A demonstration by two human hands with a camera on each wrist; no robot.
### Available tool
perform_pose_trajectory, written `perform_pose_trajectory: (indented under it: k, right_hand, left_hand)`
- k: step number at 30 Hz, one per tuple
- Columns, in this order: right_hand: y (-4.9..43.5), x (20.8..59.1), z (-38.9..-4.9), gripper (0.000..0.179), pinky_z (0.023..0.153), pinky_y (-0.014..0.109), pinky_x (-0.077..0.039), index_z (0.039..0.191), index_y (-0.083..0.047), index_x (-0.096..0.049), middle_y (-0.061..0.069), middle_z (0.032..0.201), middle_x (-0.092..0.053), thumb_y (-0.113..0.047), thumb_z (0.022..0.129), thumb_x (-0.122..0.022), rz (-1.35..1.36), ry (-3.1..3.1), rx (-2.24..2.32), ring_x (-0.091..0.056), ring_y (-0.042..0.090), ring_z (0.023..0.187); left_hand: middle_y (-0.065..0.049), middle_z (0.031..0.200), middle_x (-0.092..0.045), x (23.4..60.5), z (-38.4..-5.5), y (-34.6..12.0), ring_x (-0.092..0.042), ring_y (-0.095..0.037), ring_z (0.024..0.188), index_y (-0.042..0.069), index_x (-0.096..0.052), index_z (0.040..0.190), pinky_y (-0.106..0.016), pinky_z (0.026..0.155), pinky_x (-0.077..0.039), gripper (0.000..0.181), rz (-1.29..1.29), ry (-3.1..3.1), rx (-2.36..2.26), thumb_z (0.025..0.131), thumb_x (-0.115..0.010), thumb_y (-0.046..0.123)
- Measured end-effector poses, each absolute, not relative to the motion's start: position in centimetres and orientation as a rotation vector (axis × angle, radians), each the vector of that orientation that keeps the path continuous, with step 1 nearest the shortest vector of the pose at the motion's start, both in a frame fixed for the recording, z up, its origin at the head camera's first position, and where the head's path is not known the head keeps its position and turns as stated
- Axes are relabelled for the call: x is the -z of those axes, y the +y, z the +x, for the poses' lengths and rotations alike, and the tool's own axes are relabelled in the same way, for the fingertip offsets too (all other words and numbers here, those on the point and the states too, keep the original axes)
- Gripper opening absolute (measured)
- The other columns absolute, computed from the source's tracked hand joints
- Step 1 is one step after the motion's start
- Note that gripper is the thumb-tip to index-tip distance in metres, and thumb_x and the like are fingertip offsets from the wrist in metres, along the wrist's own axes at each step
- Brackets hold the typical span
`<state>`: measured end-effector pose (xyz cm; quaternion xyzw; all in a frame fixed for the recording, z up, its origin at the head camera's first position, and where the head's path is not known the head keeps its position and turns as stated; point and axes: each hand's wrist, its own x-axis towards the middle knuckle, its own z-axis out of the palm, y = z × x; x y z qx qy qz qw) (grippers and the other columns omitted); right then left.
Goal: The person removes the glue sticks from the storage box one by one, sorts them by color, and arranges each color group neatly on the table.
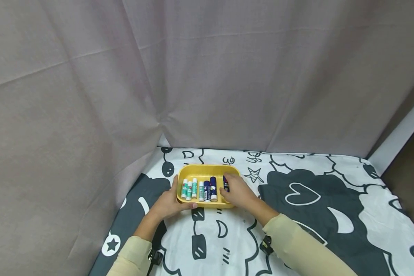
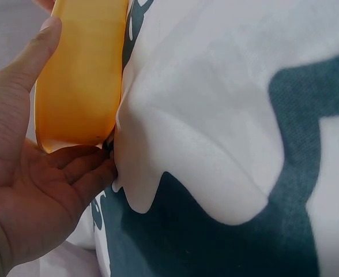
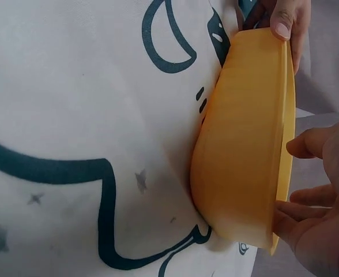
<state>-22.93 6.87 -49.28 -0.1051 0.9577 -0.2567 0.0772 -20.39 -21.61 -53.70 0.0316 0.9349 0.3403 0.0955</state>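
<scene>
A yellow tray stands on the patterned cloth, holding a row of glue sticks. Several at its left are green and white, like the green glue stick; two dark blue ones, among them the blue glue stick, lie beside them. My left hand grips the tray's near left corner, thumb along the front and fingers round the side. Over the right end, my right hand pinches another dark blue glue stick between thumb and fingers. The tray wall hides that stick in the right wrist view.
A white and dark grey printed cloth covers the surface under the tray. Behind it hangs a grey curtain, which also runs down the left side. A brown panel stands at the far right.
</scene>
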Motion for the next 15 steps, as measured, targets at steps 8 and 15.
perform_pose_trajectory:
  k: [8, 15]
  right_hand:
    - [5.8, 49.8, -23.1, 0.068, 0.123, 0.055, -0.049, 0.161, 0.003, -0.051, 0.025, 0.161, -0.058, -0.026, 0.105, -0.077, -0.345, 2.840, 0.840, -0.058, 0.041, 0.149]
    - [4.5, 50.3, -23.3, 0.065, 0.120, 0.053, -0.052, 0.158, 0.003, -0.056, 0.022, 0.150, -0.067, -0.023, 0.104, -0.079, -0.378, 2.871, 0.814, -0.064, 0.036, 0.138]
  left_hand:
    - [-0.034, 0.149, -0.065, 53.9, -20.5, -21.7, -0.070, -0.043, 0.128, 0.009, -0.002, 0.179, -0.061, 0.109, -0.056, 0.152, 0.094, 2.770, -1.014, 0.075, -0.093, 0.074]
    - [-0.033, 0.148, -0.066, 53.9, -20.5, -21.8, -0.071, -0.041, 0.126, 0.009, -0.002, 0.179, -0.061, 0.108, -0.057, 0.152, 0.106, 2.773, -1.011, 0.076, -0.094, 0.072]
